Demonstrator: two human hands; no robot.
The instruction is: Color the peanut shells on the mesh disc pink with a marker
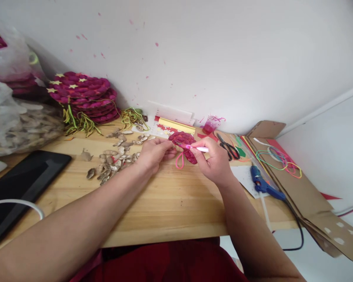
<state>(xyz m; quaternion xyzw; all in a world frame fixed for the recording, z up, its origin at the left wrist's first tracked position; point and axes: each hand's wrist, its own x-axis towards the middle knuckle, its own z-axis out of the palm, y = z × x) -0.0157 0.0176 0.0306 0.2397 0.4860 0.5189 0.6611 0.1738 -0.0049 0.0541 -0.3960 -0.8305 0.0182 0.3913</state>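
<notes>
A small magenta craft piece covered in bumpy shells [182, 138] is held above the wooden table, with a pink cord loop [179, 161] hanging below it. My left hand [156, 152] pinches it by its left edge, fingers closed. In my right hand [214, 161] is a white-handled paintbrush [203, 149], its pink-stained end against the piece. My fingers partly hide both the brush and the piece. Loose brown half shells, like peanut shells [115, 163], lie scattered left of my left hand. Behind the piece stands a plastic cup of pink paint [211, 124].
Stacked magenta shell discs with yellow stars [82, 92] stand back left, beside a bag of shells [32, 125]. A black tablet [26, 188] lies at left. Scissors [229, 149], a blue glue gun [264, 186] and cardboard [291, 188] are on the right.
</notes>
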